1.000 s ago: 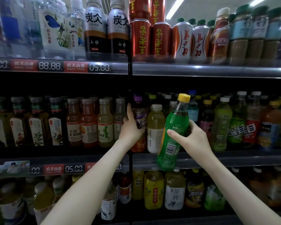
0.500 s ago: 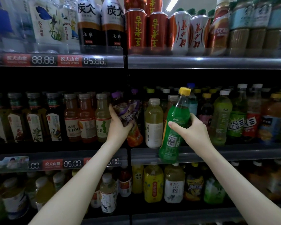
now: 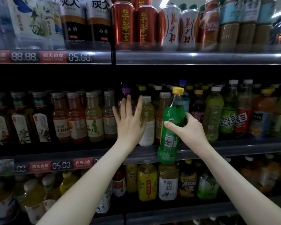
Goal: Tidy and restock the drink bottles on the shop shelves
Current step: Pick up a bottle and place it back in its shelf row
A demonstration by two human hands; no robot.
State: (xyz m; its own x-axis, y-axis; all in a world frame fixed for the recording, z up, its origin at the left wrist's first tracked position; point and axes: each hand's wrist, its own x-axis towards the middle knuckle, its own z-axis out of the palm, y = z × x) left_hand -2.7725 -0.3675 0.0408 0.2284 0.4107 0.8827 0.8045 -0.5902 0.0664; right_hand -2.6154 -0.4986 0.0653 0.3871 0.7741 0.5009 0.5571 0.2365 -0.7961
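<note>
At a shop's drinks display, a person's right hand (image 3: pixel 186 129) wraps fingers and thumb round the middle of a green bottle (image 3: pixel 169 143) with a yellow cap. The bottle is held slightly tilted in the air, its base hanging in front of the middle shelf (image 3: pixel 234 148) rather than on it. The left hand (image 3: pixel 130 122) is raised with its fingers straight and spread, holding nothing, before a purple-capped bottle (image 3: pixel 126 90) and a pale bottle (image 3: pixel 147 114) in the front row. The row looks tightly packed, so a bottle pushed in could well tip its neighbours. The low-hanging base could catch the shelf's front edge on the way up, and a one-handed hold on smooth plastic might slip. The spread left hand, so close to the front row, could likewise nudge a bottle over. Whether its fingertips touch either bottle cannot be told, as they are blurred. That hand covers the purple-capped bottle's body, and the rows behind sink into darkness, so no free slot can be made out. The left forearm covers part of the price labels (image 3: pixel 62 164), and bottles on the top shelf (image 3: pixel 201 58) are cut off by the frame.
</note>
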